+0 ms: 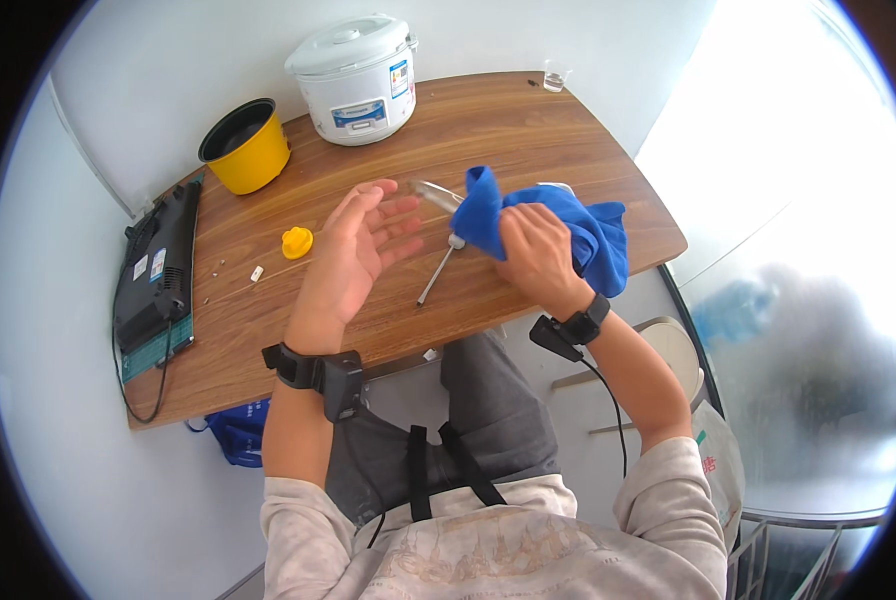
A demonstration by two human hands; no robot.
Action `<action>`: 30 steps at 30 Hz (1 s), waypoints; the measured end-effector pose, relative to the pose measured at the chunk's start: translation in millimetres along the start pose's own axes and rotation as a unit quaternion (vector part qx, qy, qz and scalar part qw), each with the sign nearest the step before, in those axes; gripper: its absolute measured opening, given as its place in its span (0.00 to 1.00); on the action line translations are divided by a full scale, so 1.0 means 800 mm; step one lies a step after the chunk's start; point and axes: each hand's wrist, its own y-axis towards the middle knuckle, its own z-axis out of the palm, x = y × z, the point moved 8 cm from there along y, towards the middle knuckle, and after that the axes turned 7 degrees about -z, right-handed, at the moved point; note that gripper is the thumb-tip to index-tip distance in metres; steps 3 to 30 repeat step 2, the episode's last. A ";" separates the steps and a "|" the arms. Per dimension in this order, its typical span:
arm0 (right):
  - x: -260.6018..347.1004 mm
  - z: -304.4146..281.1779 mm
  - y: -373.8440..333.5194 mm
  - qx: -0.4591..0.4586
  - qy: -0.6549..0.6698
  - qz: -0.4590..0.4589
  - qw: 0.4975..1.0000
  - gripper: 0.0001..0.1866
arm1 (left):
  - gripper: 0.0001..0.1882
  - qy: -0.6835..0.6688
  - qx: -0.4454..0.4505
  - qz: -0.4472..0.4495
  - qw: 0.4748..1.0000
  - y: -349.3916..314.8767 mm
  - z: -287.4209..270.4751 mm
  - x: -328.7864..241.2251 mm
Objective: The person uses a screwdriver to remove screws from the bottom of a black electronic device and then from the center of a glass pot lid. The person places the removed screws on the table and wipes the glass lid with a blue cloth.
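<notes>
My right hand is closed on a bunched blue cloth over the right part of the table. A shiny, curved metal piece sticks out to the left of the cloth; the rest of it is covered, so its kind is unclear. My left hand is raised left of that metal piece, fingers apart and nothing in it. Between the hands, a screwdriver lies on the wooden table, its pale handle end partly beside the cloth. Something white peeks out behind the cloth.
At the back stand a white rice cooker and a yellow pot with a dark inside. A small yellow cap-like part and a white bit lie left. A black device with a cable rests at the left edge; a clear cup stands back right.
</notes>
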 end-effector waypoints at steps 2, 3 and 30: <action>0.015 0.005 0.009 -0.004 0.001 -0.047 0.999 0.07 | 0.33 -0.022 0.001 -0.057 0.998 0.006 -0.024 0.011; 0.015 0.005 0.009 -0.004 0.001 -0.047 0.999 0.07 | 0.33 -0.022 0.001 -0.057 0.998 0.006 -0.024 0.011; 0.015 0.005 0.009 -0.004 0.001 -0.047 0.999 0.07 | 0.33 -0.022 0.001 -0.057 0.998 0.006 -0.024 0.011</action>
